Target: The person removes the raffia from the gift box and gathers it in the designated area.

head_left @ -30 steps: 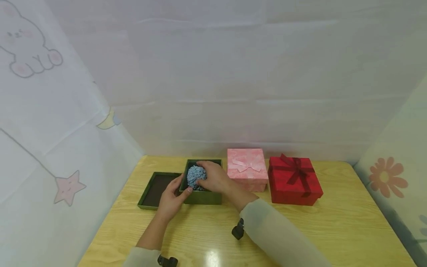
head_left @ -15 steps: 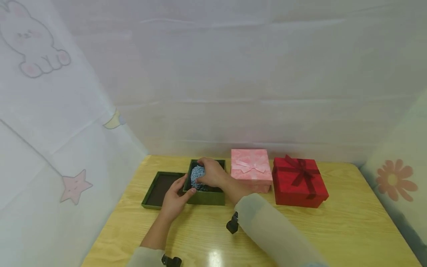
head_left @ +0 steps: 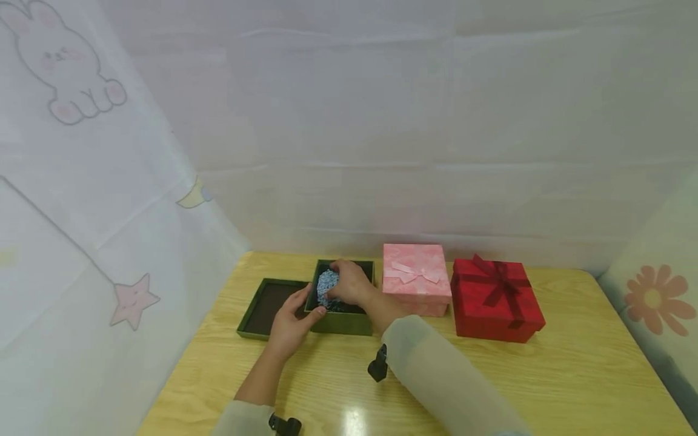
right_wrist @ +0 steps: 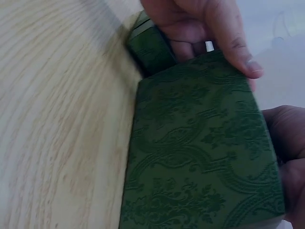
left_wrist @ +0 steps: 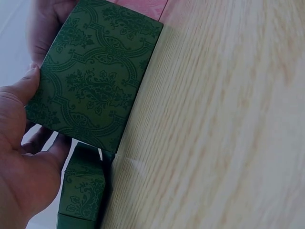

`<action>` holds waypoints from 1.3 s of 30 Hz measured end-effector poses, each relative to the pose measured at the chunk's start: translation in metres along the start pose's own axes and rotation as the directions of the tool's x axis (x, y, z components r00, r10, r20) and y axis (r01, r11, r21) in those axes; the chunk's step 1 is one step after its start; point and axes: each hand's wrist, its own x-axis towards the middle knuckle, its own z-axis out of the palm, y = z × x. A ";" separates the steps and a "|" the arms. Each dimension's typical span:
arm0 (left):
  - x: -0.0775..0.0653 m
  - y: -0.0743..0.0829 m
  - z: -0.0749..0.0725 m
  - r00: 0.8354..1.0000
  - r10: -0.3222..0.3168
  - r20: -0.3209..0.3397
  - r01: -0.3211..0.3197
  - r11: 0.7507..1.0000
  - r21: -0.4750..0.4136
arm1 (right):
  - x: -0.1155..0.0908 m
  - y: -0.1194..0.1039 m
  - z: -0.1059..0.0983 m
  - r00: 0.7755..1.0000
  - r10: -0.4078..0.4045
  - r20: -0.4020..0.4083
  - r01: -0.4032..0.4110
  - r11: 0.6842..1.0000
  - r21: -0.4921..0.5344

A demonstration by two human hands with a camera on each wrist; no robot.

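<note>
An uncovered green box with a raised pattern stands on the table. My left hand grips its front left corner, thumb at the front rim and fingers along the left side. Inside, toward the left wall, sits a light blue, bumpy, rounded bundle; its exact kind is unclear. My right hand reaches into the box from the right and holds this bundle, thumb in front, the other fingertips hidden behind it. Both wrist views show the patterned green front wall, but not the bundle.
Left of the box lies its green lid, dark inside face up. To the right stand a closed pink gift box with a bow and a closed red gift box with a dark red ribbon. Cloth hangs behind the wooden table.
The head view has shifted slightly, so everything appears farther right. Both hands keep their places at the green box; a little less of the blue bundle shows beside the right hand.
</note>
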 end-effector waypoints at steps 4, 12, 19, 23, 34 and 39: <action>0.000 0.002 0.000 1.000 -0.004 -0.002 0.004 1.000 -0.005 | 0.000 0.000 0.004 1.000 0.024 0.009 -0.024 0.999 -0.025; -0.002 0.004 -0.002 1.000 -0.003 -0.004 0.002 1.000 -0.012 | 0.006 0.001 0.012 0.998 0.032 0.045 -0.029 0.997 -0.071; -0.003 0.004 -0.002 1.000 -0.013 -0.012 0.013 1.000 -0.023 | 0.010 0.001 0.017 0.995 0.052 0.085 -0.050 0.998 -0.023; -0.005 0.003 -0.001 1.000 -0.008 -0.005 0.008 1.000 -0.022 | 0.011 0.004 0.019 0.994 0.049 0.103 -0.048 0.999 -0.005; -0.005 0.005 -0.001 1.000 0.002 -0.007 -0.002 1.000 -0.013 | 0.013 0.001 0.022 0.985 0.064 0.162 -0.077 0.994 0.074; -0.005 0.006 -0.002 1.000 -0.014 -0.008 0.014 1.000 -0.023 | 0.011 0.003 0.022 0.981 0.056 0.185 -0.090 0.978 0.186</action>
